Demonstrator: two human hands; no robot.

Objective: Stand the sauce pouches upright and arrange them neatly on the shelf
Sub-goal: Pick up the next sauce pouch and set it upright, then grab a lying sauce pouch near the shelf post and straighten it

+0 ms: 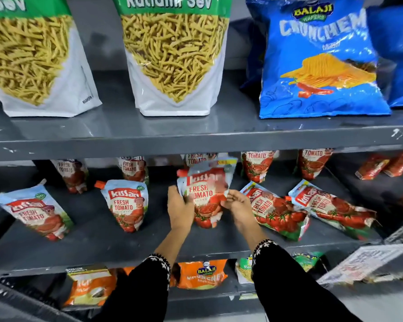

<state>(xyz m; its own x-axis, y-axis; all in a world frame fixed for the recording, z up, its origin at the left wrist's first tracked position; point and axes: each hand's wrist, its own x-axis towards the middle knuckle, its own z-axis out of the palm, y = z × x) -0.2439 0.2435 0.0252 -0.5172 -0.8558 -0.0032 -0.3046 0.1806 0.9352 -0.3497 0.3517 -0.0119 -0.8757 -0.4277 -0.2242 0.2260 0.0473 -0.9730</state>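
Kissan tomato sauce pouches fill the middle grey shelf (pixel 130 249). Both hands hold one upright pouch (pixel 206 194) at the shelf's centre; it is blurred. My left hand (pixel 180 206) grips its left edge and my right hand (pixel 236 203) pinches its right edge. To the left, one pouch (pixel 126 205) stands upright and another (pixel 36 212) leans left. On the right, two pouches (pixel 275 212) (pixel 333 208) lie flat, side by side. Several more pouches (pixel 257 166) stand upright in the back row.
The shelf above carries two white sev bags (pixel 172 66) and blue crisp bags (pixel 321 61); its front edge (pixel 196 142) overhangs the back row. Small red packs (pixel 386 165) lie at the far right. Orange snack bags (pixel 200 274) sit on the shelf below.
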